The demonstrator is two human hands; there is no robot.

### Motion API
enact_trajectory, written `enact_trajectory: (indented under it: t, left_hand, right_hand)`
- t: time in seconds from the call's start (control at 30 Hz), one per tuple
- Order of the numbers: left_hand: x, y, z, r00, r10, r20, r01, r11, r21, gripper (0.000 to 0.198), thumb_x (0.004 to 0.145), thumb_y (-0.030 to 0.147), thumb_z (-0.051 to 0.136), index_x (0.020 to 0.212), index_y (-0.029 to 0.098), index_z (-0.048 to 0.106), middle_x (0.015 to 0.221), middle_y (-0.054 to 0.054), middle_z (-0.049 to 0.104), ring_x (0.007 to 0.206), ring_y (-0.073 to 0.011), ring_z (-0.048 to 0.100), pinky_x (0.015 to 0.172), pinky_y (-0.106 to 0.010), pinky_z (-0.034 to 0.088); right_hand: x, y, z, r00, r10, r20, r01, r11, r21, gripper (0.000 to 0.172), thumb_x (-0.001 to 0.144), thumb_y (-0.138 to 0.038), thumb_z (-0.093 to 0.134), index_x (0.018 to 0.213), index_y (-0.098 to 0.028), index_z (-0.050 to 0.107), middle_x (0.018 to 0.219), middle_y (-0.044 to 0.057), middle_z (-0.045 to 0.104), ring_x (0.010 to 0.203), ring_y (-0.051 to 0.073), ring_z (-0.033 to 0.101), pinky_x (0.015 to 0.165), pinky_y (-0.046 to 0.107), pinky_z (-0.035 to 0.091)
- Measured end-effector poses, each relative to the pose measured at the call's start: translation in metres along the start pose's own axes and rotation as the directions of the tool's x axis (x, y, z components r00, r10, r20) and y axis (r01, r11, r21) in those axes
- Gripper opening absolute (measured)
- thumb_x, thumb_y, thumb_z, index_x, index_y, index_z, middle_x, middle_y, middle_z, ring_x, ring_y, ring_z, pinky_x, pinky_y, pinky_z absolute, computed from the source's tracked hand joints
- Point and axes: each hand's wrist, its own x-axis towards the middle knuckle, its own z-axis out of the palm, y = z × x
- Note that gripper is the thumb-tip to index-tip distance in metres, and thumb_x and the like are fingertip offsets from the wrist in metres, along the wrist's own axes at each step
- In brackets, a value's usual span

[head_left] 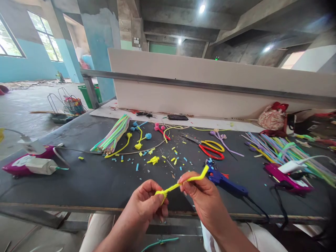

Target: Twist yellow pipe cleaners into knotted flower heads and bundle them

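A yellow pipe cleaner (174, 187) stretches between my two hands over the table's front edge. My left hand (148, 203) pinches its thicker, bunched end between thumb and fingers. Farther along the stem, my right hand (199, 192) grips it with thumb and fingertips, and the free end sticks up past that hand, bent. Just beyond my right hand lies a blue hot glue gun (227, 182). Yellow and blue cut bits (153, 160) are scattered on the dark tabletop ahead of my hands. Scissors (207, 145) with red and yellow handles rest behind the glue gun.
Pastel pipe cleaner bundles lie at left (112, 134) and right (286, 150). Small knotted blue (148, 136) and pink pieces (156, 126) sit farther back. Purple power strips with plugs stand at left (18, 167) and right (278, 178). A phone (177, 117) lies near the white back panel (210, 98).
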Motion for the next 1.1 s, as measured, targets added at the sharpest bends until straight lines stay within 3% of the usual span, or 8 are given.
enact_trajectory:
  t: [0.2, 0.33, 0.47, 0.5, 0.57, 0.87, 1.0, 1.1]
  left_hand:
    - [0.004, -0.001, 0.004, 0.997, -0.011, -0.082, 0.02, 0.993, 0.114, 0.032, 0.059, 0.034, 0.072, 0.064, 0.018, 0.045, 0.045, 0.005, 0.056, 0.035, -0.0057, 0.046, 0.037, -0.016, 0.032]
    - [0.003, 0.008, -0.001, 0.999, 0.034, -0.036, -0.022, 0.96, 0.279, 0.028, 0.062, 0.036, 0.071, 0.067, 0.017, 0.051, 0.051, 0.001, 0.061, 0.043, -0.0093, 0.052, 0.042, -0.019, 0.04]
    - [0.005, 0.02, -0.014, 0.993, 0.116, -0.017, -0.1, 0.917, 0.387, 0.027, 0.067, 0.038, 0.069, 0.075, 0.016, 0.057, 0.058, -0.001, 0.064, 0.05, -0.0102, 0.054, 0.046, -0.019, 0.042]
    - [0.006, 0.022, -0.017, 0.99, 0.137, -0.024, -0.117, 0.911, 0.396, 0.027, 0.067, 0.038, 0.069, 0.076, 0.016, 0.057, 0.059, -0.001, 0.064, 0.051, -0.0101, 0.054, 0.046, -0.019, 0.042]
    - [0.009, 0.024, -0.022, 0.987, 0.158, -0.039, -0.131, 0.913, 0.387, 0.027, 0.067, 0.038, 0.07, 0.076, 0.016, 0.058, 0.058, -0.001, 0.064, 0.052, -0.0102, 0.053, 0.047, -0.019, 0.042]
    - [0.015, 0.026, -0.022, 0.992, 0.059, -0.116, -0.029, 0.969, 0.246, 0.028, 0.066, 0.036, 0.073, 0.079, 0.015, 0.06, 0.061, -0.001, 0.065, 0.052, -0.0087, 0.052, 0.049, -0.018, 0.041]
    - [0.014, 0.029, -0.025, 0.994, 0.02, -0.112, -0.008, 0.994, 0.106, 0.027, 0.065, 0.031, 0.075, 0.08, 0.013, 0.062, 0.071, -0.002, 0.066, 0.058, -0.0092, 0.056, 0.052, -0.019, 0.045]
    - [0.016, 0.03, -0.031, 0.996, 0.002, -0.089, -0.002, 1.0, 0.009, 0.026, 0.068, 0.028, 0.075, 0.086, 0.012, 0.064, 0.082, -0.006, 0.067, 0.064, -0.0102, 0.06, 0.059, -0.02, 0.049]
  right_hand:
    - [-0.002, -0.009, 0.002, 0.991, 0.116, 0.06, -0.115, 0.993, -0.026, 0.012, 0.082, -0.032, 0.061, 0.077, -0.023, 0.067, 0.066, -0.001, 0.056, 0.061, 0.013, 0.048, 0.058, 0.026, 0.037]
    - [0.013, -0.023, -0.047, 0.983, 0.118, -0.143, -0.159, 0.934, -0.32, 0.027, 0.077, -0.033, 0.062, 0.102, -0.023, 0.061, 0.081, 0.001, 0.061, 0.072, 0.016, 0.055, 0.066, 0.027, 0.044]
    - [0.009, -0.028, -0.125, 0.936, -0.088, -0.342, -0.235, 0.566, -0.79, 0.03, 0.08, -0.028, 0.048, 0.109, -0.02, 0.052, 0.095, 0.007, 0.061, 0.086, 0.019, 0.06, 0.079, 0.033, 0.047]
    - [0.005, -0.026, -0.139, 0.941, -0.045, -0.336, -0.291, 0.403, -0.868, 0.031, 0.079, -0.026, 0.047, 0.109, -0.02, 0.05, 0.1, 0.008, 0.061, 0.089, 0.02, 0.06, 0.08, 0.034, 0.047]
    - [-0.002, -0.018, -0.153, 0.945, 0.007, -0.327, -0.314, 0.302, -0.9, 0.035, 0.072, -0.018, 0.052, 0.107, -0.019, 0.052, 0.105, 0.01, 0.062, 0.095, 0.024, 0.059, 0.085, 0.038, 0.045]
    - [0.005, -0.009, -0.124, 0.962, 0.03, -0.272, -0.273, 0.071, -0.959, 0.049, 0.063, -0.004, 0.048, 0.109, -0.019, 0.057, 0.102, 0.011, 0.06, 0.097, 0.026, 0.056, 0.086, 0.039, 0.04]
    - [0.008, -0.019, -0.122, 0.955, -0.069, -0.288, -0.277, 0.131, -0.952, 0.042, 0.069, -0.011, 0.049, 0.109, -0.019, 0.059, 0.096, 0.01, 0.059, 0.082, 0.025, 0.059, 0.074, 0.037, 0.044]
    - [0.008, -0.031, -0.12, 0.813, -0.252, -0.524, -0.349, 0.511, -0.786, 0.014, 0.065, -0.024, 0.06, 0.078, -0.022, 0.063, 0.067, 0.003, 0.058, 0.065, 0.024, 0.058, 0.063, 0.037, 0.045]
